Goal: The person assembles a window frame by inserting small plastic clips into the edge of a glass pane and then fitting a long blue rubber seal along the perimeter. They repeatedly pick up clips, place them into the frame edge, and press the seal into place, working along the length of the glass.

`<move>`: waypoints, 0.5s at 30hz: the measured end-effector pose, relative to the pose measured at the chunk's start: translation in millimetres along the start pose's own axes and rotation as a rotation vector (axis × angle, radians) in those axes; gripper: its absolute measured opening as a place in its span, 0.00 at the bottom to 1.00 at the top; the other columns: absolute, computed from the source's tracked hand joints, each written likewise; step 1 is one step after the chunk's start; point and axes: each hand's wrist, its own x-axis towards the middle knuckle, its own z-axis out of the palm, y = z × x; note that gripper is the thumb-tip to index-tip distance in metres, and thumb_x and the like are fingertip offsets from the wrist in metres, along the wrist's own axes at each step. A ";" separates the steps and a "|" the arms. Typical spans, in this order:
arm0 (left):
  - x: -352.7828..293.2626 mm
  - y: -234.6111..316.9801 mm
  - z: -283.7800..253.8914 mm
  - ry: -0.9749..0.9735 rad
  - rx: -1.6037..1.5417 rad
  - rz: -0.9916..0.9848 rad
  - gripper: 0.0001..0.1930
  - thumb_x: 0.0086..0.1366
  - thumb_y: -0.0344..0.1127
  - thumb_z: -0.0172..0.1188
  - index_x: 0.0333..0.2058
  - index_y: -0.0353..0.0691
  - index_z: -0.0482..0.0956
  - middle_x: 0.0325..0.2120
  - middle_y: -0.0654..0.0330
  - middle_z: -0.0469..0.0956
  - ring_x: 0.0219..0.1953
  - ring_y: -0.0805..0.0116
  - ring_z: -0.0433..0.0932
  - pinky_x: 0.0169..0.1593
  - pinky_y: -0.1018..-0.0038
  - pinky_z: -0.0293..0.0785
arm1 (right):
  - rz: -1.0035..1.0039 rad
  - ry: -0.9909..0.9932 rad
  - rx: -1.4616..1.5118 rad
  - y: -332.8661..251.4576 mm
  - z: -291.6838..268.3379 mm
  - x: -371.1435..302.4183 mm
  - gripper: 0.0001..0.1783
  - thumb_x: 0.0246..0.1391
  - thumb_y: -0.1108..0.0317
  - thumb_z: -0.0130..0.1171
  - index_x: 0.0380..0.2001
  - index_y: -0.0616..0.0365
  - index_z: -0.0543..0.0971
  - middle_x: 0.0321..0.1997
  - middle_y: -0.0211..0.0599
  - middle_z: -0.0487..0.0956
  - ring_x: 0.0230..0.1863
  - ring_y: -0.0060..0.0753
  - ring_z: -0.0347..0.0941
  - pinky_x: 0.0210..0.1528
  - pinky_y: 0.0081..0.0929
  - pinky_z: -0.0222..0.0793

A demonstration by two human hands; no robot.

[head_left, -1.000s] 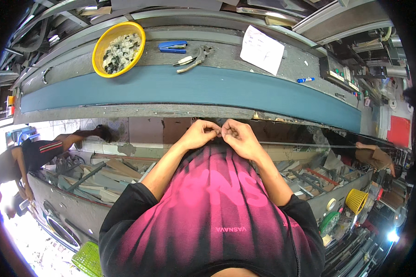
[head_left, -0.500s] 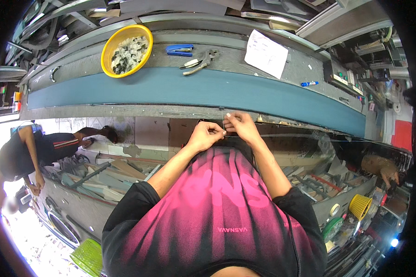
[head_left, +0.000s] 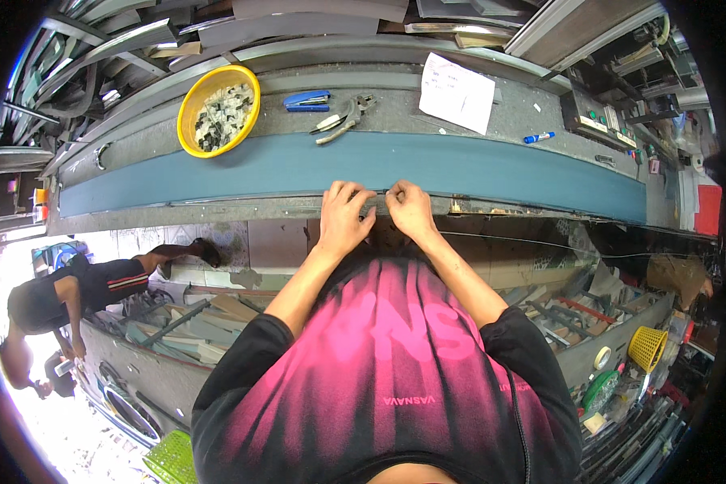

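A long blue-grey strip (head_left: 476, 169) lies across the workbench in front of me. At its near edge is my left hand (head_left: 345, 219), fingers bent and thumb held apart, with nothing visible between them. Close beside it, my right hand (head_left: 411, 211) has its fingers pinched together at the same edge. Next to those fingertips a tiny dark piece (head_left: 385, 192) shows; whether they grip it or the thin cord is hidden. A pale thin cord (head_left: 524, 240) stretches off to the right, below the bench edge.
Farther back on the bench are a yellow basket (head_left: 253, 121) of small clear and black pieces, a blue stapler (head_left: 307, 102), pliers (head_left: 347, 121), a paper sheet (head_left: 457, 93) and a blue marker (head_left: 539, 137). A control box (head_left: 593, 121) stands right. Another person (head_left: 81, 290) is at left.
Both hands have moved forward from in front of the bench onto the strip's near edge. My left hand has loosened its pinch, and its fingers have parted.
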 end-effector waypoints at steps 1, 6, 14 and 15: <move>1.9 -3.7 2.5 0.036 0.073 0.064 0.16 0.57 0.33 0.78 0.45 0.45 0.91 0.43 0.63 0.83 0.51 0.56 0.80 0.56 0.57 0.73 | -0.049 -0.026 -0.060 -3.0 -4.6 0.6 0.09 0.61 0.68 0.70 0.35 0.63 0.84 0.27 0.53 0.82 0.29 0.48 0.82 0.38 0.44 0.76; 19.1 -24.7 17.7 0.086 0.097 0.287 0.16 0.57 0.33 0.77 0.45 0.46 0.90 0.44 0.65 0.82 0.51 0.59 0.80 0.56 0.56 0.71 | -0.364 -0.027 -0.259 -8.2 -18.7 10.7 0.10 0.56 0.70 0.75 0.35 0.64 0.84 0.31 0.57 0.85 0.36 0.64 0.86 0.43 0.55 0.78; 19.9 -46.5 18.3 0.079 0.063 0.444 0.13 0.59 0.35 0.75 0.44 0.46 0.89 0.45 0.63 0.84 0.51 0.57 0.82 0.56 0.57 0.76 | -0.395 -0.136 -0.289 -6.0 -29.7 15.8 0.10 0.60 0.68 0.74 0.37 0.64 0.85 0.36 0.60 0.88 0.44 0.69 0.86 0.50 0.58 0.81; 21.3 -49.0 18.4 0.069 0.057 0.465 0.13 0.59 0.34 0.76 0.44 0.45 0.89 0.45 0.63 0.85 0.51 0.56 0.82 0.55 0.56 0.77 | -0.376 -0.157 -0.296 -8.1 -31.3 17.2 0.10 0.60 0.68 0.74 0.37 0.64 0.85 0.35 0.61 0.88 0.44 0.69 0.87 0.49 0.57 0.81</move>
